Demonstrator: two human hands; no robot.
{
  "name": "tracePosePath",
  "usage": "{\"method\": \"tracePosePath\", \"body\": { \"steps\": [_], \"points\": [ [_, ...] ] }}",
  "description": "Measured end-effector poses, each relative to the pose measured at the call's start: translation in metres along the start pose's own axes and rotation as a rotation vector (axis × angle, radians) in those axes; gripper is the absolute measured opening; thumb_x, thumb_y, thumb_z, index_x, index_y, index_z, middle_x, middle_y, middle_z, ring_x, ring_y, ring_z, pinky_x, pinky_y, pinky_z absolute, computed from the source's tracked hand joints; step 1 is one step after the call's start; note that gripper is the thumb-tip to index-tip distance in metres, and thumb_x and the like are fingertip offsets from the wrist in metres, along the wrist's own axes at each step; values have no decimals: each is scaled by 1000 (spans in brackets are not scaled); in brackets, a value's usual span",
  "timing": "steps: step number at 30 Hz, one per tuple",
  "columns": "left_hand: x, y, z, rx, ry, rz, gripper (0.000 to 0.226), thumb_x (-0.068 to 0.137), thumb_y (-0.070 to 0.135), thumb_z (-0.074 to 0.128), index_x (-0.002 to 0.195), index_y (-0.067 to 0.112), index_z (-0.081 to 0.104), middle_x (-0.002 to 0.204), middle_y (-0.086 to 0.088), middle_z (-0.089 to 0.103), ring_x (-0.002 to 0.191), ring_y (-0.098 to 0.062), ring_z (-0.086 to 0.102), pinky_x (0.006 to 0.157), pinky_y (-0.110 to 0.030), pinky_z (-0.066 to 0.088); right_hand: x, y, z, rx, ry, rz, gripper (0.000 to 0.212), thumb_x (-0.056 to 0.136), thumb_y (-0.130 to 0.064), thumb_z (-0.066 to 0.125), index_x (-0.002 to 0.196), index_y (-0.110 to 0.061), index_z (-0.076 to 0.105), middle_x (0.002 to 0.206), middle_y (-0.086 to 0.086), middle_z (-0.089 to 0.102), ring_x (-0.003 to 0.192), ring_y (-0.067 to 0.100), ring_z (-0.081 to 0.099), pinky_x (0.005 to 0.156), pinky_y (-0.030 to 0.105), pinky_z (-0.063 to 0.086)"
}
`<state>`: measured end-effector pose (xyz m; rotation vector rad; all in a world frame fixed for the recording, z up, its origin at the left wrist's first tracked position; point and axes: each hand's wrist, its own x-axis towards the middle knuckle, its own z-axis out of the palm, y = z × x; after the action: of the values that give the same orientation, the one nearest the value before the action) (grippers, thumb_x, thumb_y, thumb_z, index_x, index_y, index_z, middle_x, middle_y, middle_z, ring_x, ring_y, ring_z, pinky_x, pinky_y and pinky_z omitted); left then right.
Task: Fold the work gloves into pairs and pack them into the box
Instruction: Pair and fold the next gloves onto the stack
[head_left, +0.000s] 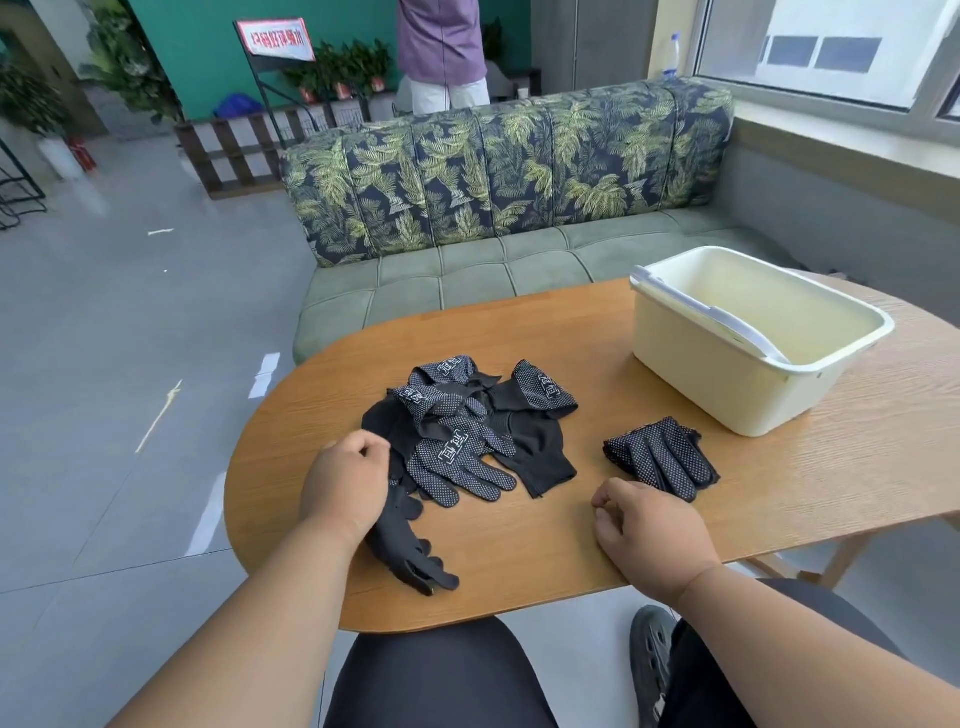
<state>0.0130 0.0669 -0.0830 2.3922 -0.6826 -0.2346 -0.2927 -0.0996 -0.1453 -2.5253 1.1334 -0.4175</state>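
Left hand (345, 483): fingers curled, gripping the glove pile (467, 431) edge.
Right hand (649, 535): loosely curled, holding nothing, resting on tabletop (519, 545) near folded pair (662, 457).
Box (753, 338): beyond folded pair.

left hand (345, 488): fingers curled, knuckles up | right hand (652, 535): loosely curled, holding nothing
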Motion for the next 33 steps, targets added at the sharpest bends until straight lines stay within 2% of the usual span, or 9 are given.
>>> {"method": "tracePosePath", "body": {
  "steps": [2, 7, 12, 15, 18, 22, 27, 30, 33],
  "points": [
    [3, 15, 7, 40, 15, 44, 14, 93, 46, 56, 96, 40, 68, 115, 2, 62, 94, -21, 58, 81, -31, 43, 0, 0, 0, -7, 2, -1, 8, 90, -39, 56, 95, -35, 60, 78, -14, 57, 71, 10, 55, 60, 31, 45],
    [16, 33, 25, 94, 27, 88, 57, 87, 64, 64, 136, 35, 56, 116, 4, 64, 103, -22, 61, 86, -34, 49, 0, 1, 1, -24, 5, -13, 9, 90, -40, 53, 96, -35, 59, 80, -16, 57, 70, 9, 55, 59, 31, 45],
    [29, 32, 35, 89, 90, 106, 21, 97, 47, 60, 103, 30, 71, 107, -2, 67, 88, -22, 55, 75, -32, 41, 1, 3, 4, -17, 32, -28, 18, 87, -44, 45, 94, -34, 59, 81, -14, 61, 72, 10, 56, 58, 29, 39],
    [16, 35, 28, -31, 100, 153, 15, 97, 42, 60, 89, 31, 68, 98, 6, 66, 88, -18, 59, 74, -31, 42, 1, 4, 5, -22, 36, -33, 21, 86, -46, 44, 95, -34, 58, 80, -15, 60, 72, 11, 57, 58, 30, 41],
    [-15, 41, 16, -155, 78, 285, 6, 95, 34, 66, 89, 36, 65, 100, 16, 63, 92, -6, 58, 79, -21, 43, 1, 3, 4, -29, 39, -24, 16, 88, -42, 53, 103, -36, 57, 78, -19, 56, 75, 12, 60, 59, 30, 40],
    [-57, 36, 10, -238, -8, 384, 15, 93, 23, 69, 91, 38, 65, 102, 22, 64, 102, 6, 58, 85, -4, 37, 1, -1, 1, -16, 25, 8, 22, 88, -43, 57, 110, -38, 58, 75, -18, 57, 77, 13, 61, 62, 30, 44],
    [-84, 34, 6, -517, -278, 222, 19, 95, 9, 66, 87, 25, 70, 76, 11, 70, 71, -2, 61, 70, -17, 49, -6, -22, -1, 189, -34, -33, 47, 84, -46, 66, 128, -47, 51, 79, -15, 56, 75, 2, 57, 65, 21, 44],
    [-87, 38, 3, -615, -413, 187, 15, 97, 10, 63, 88, 19, 71, 75, 3, 68, 70, -12, 61, 70, -31, 51, -14, -42, 1, 323, -118, -152, 65, 77, -54, 75, 136, -54, 47, 100, -19, 51, 85, 1, 56, 72, 10, 41],
    [-88, 42, 2, -638, -468, 161, 17, 98, 10, 63, 88, 20, 72, 77, 1, 69, 72, -15, 62, 69, -36, 53, -17, -55, 5, 486, -176, -163, 56, 75, -57, 71, 129, -54, 57, 111, -21, 50, 88, 8, 57, 82, 17, 47]
  ]
}}
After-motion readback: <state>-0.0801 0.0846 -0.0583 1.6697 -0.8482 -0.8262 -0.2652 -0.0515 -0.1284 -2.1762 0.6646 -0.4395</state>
